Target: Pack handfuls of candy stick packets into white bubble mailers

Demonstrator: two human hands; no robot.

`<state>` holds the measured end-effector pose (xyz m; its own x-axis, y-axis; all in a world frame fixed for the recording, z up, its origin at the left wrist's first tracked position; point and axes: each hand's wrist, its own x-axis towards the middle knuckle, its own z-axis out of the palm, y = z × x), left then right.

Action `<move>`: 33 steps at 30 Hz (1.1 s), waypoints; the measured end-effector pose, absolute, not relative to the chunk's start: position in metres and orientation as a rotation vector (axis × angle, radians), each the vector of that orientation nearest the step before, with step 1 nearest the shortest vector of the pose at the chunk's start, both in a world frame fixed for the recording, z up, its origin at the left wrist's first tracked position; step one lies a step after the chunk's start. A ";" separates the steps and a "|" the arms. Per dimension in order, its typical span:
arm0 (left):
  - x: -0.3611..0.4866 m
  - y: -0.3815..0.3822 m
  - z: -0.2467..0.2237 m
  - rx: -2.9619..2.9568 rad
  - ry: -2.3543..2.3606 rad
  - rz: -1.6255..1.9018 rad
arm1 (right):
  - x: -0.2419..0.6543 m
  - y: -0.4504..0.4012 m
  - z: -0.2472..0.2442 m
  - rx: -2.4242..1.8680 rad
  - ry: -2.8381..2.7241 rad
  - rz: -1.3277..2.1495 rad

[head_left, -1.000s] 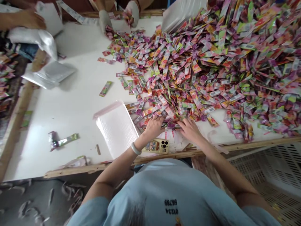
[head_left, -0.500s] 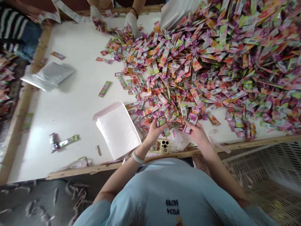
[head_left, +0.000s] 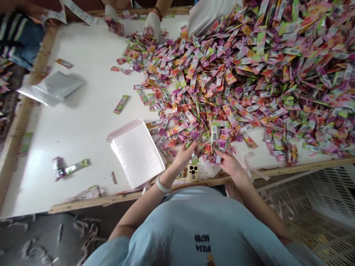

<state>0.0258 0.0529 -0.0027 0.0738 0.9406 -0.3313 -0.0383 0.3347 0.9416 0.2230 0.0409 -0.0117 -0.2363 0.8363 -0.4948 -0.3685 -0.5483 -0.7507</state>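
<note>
My left hand (head_left: 183, 156), with a white band on the wrist, is closed on small colourful packets at the near edge of a large pile of packets (head_left: 194, 74). Close by on the right, my right hand (head_left: 226, 161) grips a few packets (head_left: 221, 146), a purple one among them. Left of my left hand lies a white bubble mailer (head_left: 137, 155), its pink-edged flap pointing away from me. A phone in a cream case (head_left: 192, 172) rests at the table edge below my hands, partly covered by my left wrist.
Across the white table (head_left: 91, 122), a co-worker's gloved hands (head_left: 153, 26) handle packets. Silver pouches (head_left: 55, 88) and loose packets lie left. White mailers (head_left: 209, 14) are stacked at the back. A wooden rim (head_left: 111, 199) borders the table; a white plastic crate (head_left: 327, 195) stands lower right.
The whole view has shifted slightly. My right hand has come a little nearer to me with its packets. The co-worker's left-side gloved hand has lifted slightly from the pile.
</note>
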 end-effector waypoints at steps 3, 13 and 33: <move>0.028 0.061 0.007 0.843 1.165 0.975 | 0.223 0.039 -0.008 -1.163 -0.754 1.930; 0.037 0.084 0.010 0.634 0.916 1.009 | 0.216 0.044 0.009 -1.199 -0.960 1.887; 0.020 0.063 0.025 0.707 1.174 1.148 | 0.177 0.034 0.010 -1.238 -0.761 1.623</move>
